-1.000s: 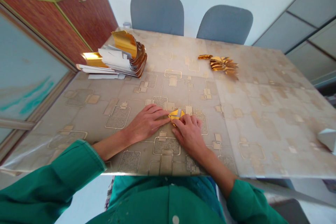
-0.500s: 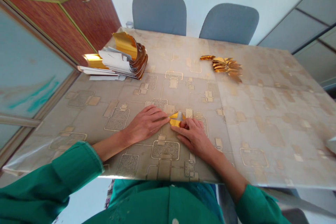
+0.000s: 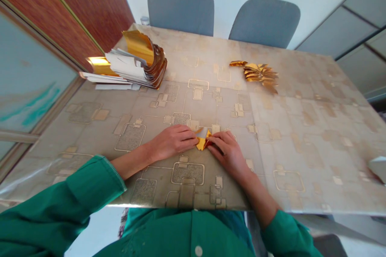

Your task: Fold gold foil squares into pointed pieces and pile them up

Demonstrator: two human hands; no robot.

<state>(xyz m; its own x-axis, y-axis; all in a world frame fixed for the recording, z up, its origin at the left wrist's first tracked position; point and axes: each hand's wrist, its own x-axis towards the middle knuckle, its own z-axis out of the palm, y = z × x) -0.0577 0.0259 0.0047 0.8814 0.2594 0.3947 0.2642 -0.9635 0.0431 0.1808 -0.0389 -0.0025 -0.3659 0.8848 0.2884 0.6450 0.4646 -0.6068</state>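
A small piece of gold foil paper (image 3: 201,143), partly folded and showing a pale underside, lies on the patterned tablecloth (image 3: 187,192) in front of me. My left hand (image 3: 176,139) comes from the left, its fingers together and their tips pressing on the paper's left edge. From the right, my right hand (image 3: 227,150) pinches the paper's right edge between thumb and fingers. Fingertips hide parts of both edges.
At the back left stands a bent stack of gold and white paper sheets (image 3: 132,66). Several folded gold paper pieces (image 3: 261,74) form a pile at the back right. Two grey chairs (image 3: 181,6) stand behind the table. A pale object (image 3: 378,168) sits at the right edge.
My right fingers have shifted their pinch, and the paper's right side now stands more folded up. My left fingertips have moved slightly over the left edge. The view has shifted a little.
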